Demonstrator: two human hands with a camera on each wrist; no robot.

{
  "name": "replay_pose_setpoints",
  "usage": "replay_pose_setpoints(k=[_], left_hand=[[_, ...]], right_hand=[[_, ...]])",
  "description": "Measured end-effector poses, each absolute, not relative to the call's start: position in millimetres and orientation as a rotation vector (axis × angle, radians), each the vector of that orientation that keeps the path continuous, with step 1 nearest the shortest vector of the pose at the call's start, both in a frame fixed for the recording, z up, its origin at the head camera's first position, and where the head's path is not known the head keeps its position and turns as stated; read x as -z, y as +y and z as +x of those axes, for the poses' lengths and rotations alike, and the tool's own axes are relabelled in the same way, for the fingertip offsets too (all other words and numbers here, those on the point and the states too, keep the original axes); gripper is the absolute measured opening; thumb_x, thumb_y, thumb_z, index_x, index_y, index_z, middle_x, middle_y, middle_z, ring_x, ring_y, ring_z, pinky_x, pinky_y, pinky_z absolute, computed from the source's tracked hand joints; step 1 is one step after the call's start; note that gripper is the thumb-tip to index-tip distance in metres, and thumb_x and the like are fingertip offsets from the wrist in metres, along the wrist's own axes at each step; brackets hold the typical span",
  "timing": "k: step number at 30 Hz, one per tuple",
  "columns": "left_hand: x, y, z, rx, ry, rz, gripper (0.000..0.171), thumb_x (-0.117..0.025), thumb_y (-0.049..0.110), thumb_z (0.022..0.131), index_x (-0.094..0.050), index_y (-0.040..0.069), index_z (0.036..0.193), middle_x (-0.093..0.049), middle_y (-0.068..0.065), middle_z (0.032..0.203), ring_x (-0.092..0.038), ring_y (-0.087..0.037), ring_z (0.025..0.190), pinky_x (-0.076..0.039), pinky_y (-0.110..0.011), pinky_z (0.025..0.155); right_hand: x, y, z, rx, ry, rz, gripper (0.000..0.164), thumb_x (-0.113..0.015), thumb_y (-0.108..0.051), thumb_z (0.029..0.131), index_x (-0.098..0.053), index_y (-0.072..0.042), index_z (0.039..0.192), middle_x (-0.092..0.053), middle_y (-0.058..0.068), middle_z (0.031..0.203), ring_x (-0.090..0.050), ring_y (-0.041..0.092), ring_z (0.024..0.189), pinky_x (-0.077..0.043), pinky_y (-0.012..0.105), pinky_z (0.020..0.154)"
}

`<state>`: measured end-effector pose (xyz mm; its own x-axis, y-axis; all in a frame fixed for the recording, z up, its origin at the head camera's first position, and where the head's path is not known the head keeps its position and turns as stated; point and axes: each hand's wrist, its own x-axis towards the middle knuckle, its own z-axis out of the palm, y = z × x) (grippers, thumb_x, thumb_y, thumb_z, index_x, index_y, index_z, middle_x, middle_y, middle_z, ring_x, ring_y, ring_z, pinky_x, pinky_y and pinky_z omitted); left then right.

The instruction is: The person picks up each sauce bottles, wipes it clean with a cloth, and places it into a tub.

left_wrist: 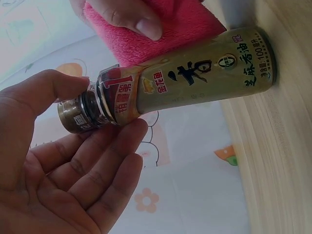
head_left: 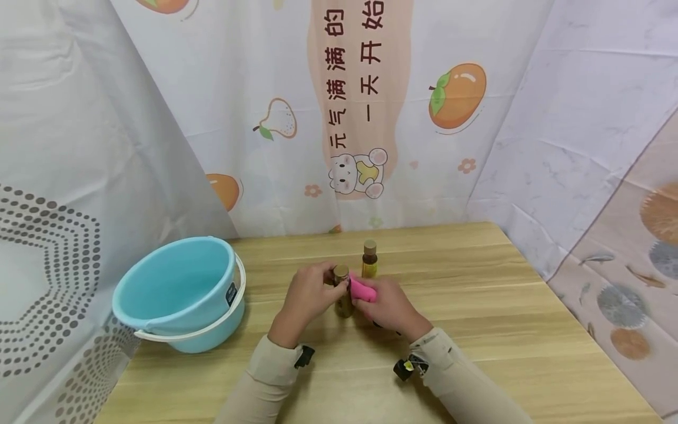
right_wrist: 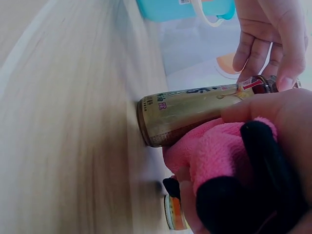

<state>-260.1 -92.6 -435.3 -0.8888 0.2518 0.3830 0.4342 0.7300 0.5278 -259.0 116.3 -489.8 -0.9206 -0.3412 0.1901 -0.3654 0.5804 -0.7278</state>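
A small sesame oil bottle (left_wrist: pixel 195 73) with a gold label and gold-brown cap stands on the table between the hands. My left hand (head_left: pixel 309 294) holds it at the neck, thumb on one side and fingertips on the other. My right hand (head_left: pixel 391 303) grips a fluffy pink cloth (right_wrist: pixel 214 151) and presses it against the side of the bottle. Dark pieces show against the cloth in the right wrist view. Just behind the right hand stands a second brown bottle (head_left: pixel 369 259) with a yellow label, its lower part hidden.
At the left of the wooden table (head_left: pixel 477 330) stands a light blue bucket (head_left: pixel 206 338) with a white handle, another blue rim above it. A printed curtain (head_left: pixel 238 70) hangs along the table's far edge, and more hangings flank both sides.
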Motion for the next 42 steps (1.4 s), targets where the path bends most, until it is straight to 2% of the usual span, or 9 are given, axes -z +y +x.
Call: replay_pose_setpoints(k=[6,12,15,19,24,28,33,37,42], left_hand=[[435,-91,-258,0.925,-2.676,-0.518,0.023,-0.080,0.033,0.087,-0.077,0.017,0.104,-0.074,0.008,0.085,-0.070,-0.010,0.083,-0.059,-0.033,0.072],[436,-91,-259,0.886,-2.654,-0.532,0.018,-0.079,0.033,0.088,-0.075,0.018,0.098,-0.072,0.009,0.082,-0.070,-0.011,0.082,-0.058,-0.033,0.070],[435,-91,-260,0.868,-2.644,-0.544,0.020,-0.079,0.033,0.088,-0.074,0.017,0.100,-0.073,0.008,0.084,-0.071,-0.012,0.082,-0.058,-0.033,0.071],[435,-91,-260,0.900,-2.659,-0.528,0.028,-0.079,0.034,0.088,-0.075,0.016,0.109,-0.076,0.006,0.091,-0.073,-0.013,0.085,-0.060,-0.034,0.073],[436,-91,-259,0.941,-2.682,-0.467,0.044,-0.081,0.044,0.088,-0.074,0.013,0.118,-0.077,0.001,0.103,-0.075,-0.015,0.089,-0.061,-0.037,0.074],[437,-91,-258,0.908,-2.689,-0.406,0.045,-0.083,0.051,0.085,-0.072,0.013,0.107,-0.076,-0.002,0.101,-0.074,-0.014,0.085,-0.059,-0.035,0.070],[437,-92,-257,0.905,-2.678,-0.389,0.039,-0.085,0.050,0.083,-0.068,0.016,0.091,-0.072,0.003,0.086,-0.068,-0.008,0.074,-0.056,-0.030,0.065],[435,-91,-257,0.889,-2.667,-0.396,0.037,-0.085,0.048,0.084,-0.069,0.015,0.091,-0.070,0.004,0.082,-0.064,-0.007,0.071,-0.054,-0.029,0.063],[434,-91,-256,0.881,-2.667,-0.406,0.036,-0.085,0.046,0.085,-0.072,0.014,0.094,-0.069,0.003,0.081,-0.062,-0.007,0.070,-0.053,-0.028,0.062]], right_hand=[[493,116,-258,-1.270,-2.775,0.607,0.051,-0.077,-0.023,0.092,-0.065,-0.026,0.142,-0.072,-0.001,0.090,-0.059,0.008,0.063,-0.052,0.027,0.052],[493,117,-260,-1.254,-2.801,0.607,0.054,-0.076,-0.022,0.092,-0.063,-0.025,0.144,-0.069,0.000,0.080,-0.060,0.009,0.056,-0.052,0.028,0.049],[492,118,-261,-1.226,-2.814,0.589,0.054,-0.077,-0.024,0.092,-0.063,-0.025,0.144,-0.069,0.000,0.082,-0.059,0.008,0.057,-0.052,0.028,0.050],[493,118,-261,-1.217,-2.819,0.589,0.054,-0.078,-0.024,0.091,-0.064,-0.023,0.143,-0.069,-0.002,0.080,-0.060,0.007,0.057,-0.052,0.028,0.051],[494,118,-261,-1.182,-2.802,0.612,0.051,-0.078,-0.024,0.091,-0.066,-0.024,0.141,-0.067,-0.004,0.076,-0.059,0.007,0.057,-0.051,0.027,0.052],[493,117,-261,-1.147,-2.790,0.615,0.048,-0.078,-0.025,0.090,-0.068,-0.027,0.138,-0.066,-0.005,0.078,-0.058,0.006,0.059,-0.051,0.026,0.054],[490,117,-260,-1.176,-2.784,0.625,0.049,-0.077,-0.024,0.091,-0.068,-0.025,0.139,-0.063,-0.008,0.066,-0.057,0.006,0.051,-0.050,0.027,0.048],[487,118,-260,-1.204,-2.782,0.617,0.050,-0.076,-0.024,0.093,-0.066,-0.023,0.142,-0.063,-0.006,0.065,-0.057,0.006,0.048,-0.049,0.028,0.044],[482,119,-259,-1.212,-2.772,0.571,0.052,-0.077,-0.026,0.092,-0.065,-0.026,0.142,-0.064,-0.005,0.073,-0.057,0.006,0.052,-0.050,0.028,0.045]])
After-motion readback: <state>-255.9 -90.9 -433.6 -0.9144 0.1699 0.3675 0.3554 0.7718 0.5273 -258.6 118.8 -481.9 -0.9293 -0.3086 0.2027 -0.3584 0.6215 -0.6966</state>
